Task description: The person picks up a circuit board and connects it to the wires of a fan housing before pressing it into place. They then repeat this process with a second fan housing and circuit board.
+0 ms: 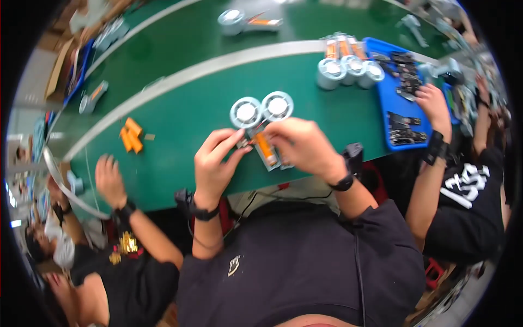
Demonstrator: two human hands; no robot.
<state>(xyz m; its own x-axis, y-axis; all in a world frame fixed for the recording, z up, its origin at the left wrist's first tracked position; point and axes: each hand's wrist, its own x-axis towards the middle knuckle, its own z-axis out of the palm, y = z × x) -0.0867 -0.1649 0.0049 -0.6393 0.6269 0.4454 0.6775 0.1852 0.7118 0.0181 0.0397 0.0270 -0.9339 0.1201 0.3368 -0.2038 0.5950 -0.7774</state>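
Note:
Two light-blue handheld fans lie side by side in front of me on the green table: the left fan [246, 112] and the right fan [277, 106], both with round grilles. An orange battery [265, 149] shows in an opened handle between my hands. My left hand [214, 159] is closed in a pinch beside that handle, at a small metallic part with thin wires [243, 143]; what exactly it is, I cannot make out. My right hand [306, 146] curls over the handles from the right, thumb and fingers closed against a fan handle. Its fingertips are partly hidden.
Several orange batteries [131, 135] lie to the left, near a co-worker's hand [110, 182]. Three opened fans [352, 66] stand grouped at the right. Beside them a blue tray [384, 98] holds dark circuit boards, with another co-worker's hand [434, 109] over it. Another fan [233, 20] lies farther back.

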